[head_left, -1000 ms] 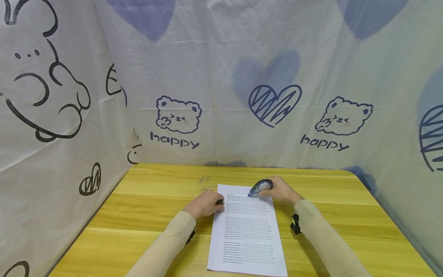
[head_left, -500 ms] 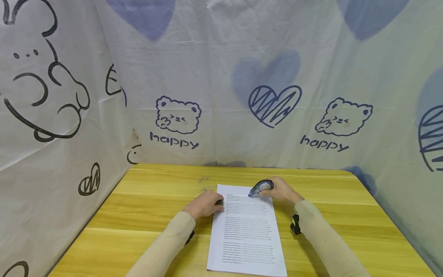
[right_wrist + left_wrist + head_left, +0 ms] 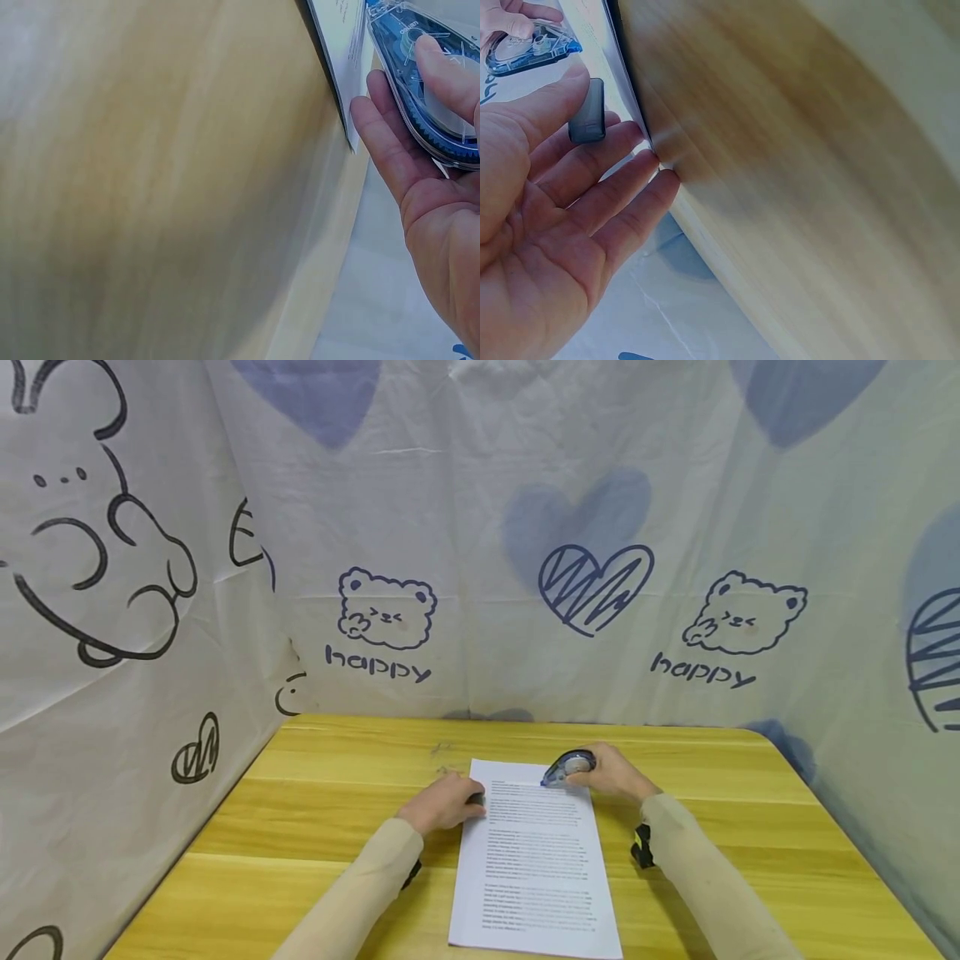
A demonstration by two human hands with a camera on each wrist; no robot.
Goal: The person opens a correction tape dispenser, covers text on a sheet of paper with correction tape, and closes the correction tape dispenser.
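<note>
A white printed paper stack (image 3: 540,860) lies on the wooden table. Over its upper right part my right hand (image 3: 609,770) holds a translucent blue correction tape dispenser (image 3: 570,766), its blue tip at a top text line. In the right wrist view the thumb presses the dispenser's (image 3: 409,75) side, and the fingers lie behind it. My left hand (image 3: 446,802) is at the paper's left edge, fingertips touching table and sheet. Between thumb and index finger it pinches a small dark grey cap (image 3: 587,112), the dispenser's by its look.
The yellow wooden table (image 3: 337,827) extends on both sides of the paper. A white curtain (image 3: 480,527) with blue hearts and bear drawings hangs behind it and at the sides. Faint marks (image 3: 442,747) show on the table beyond the left hand.
My right hand and the correction tape dispenser have shifted slightly right along the top text line. The left hand and the paper have stayed in place.
</note>
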